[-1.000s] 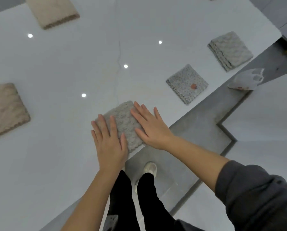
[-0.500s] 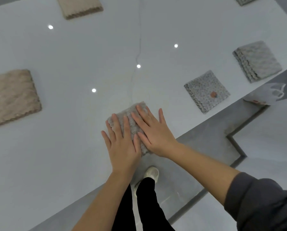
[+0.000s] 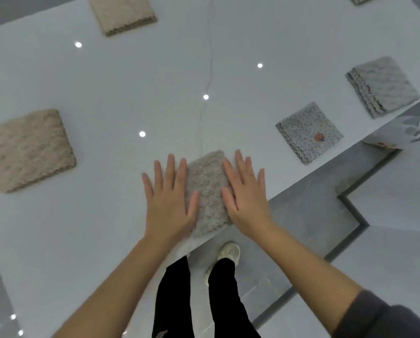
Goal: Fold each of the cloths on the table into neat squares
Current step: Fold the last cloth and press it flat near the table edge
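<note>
Grey cloth [image 3: 207, 191] lies folded into a small square at the near edge of the surface [image 3: 94, 240], with the left hand [image 3: 170, 203] flat on its left side and the right hand [image 3: 246, 198] flat on its right. Their fingers [image 3: 239, 164] are straight and spread, gripping nothing, apparently pressing the fold flat so it keeps its shape. Half a second earlier both palms sat close together over the cloth's middle; now they have slid apart toward its sides, baring the centre
</note>
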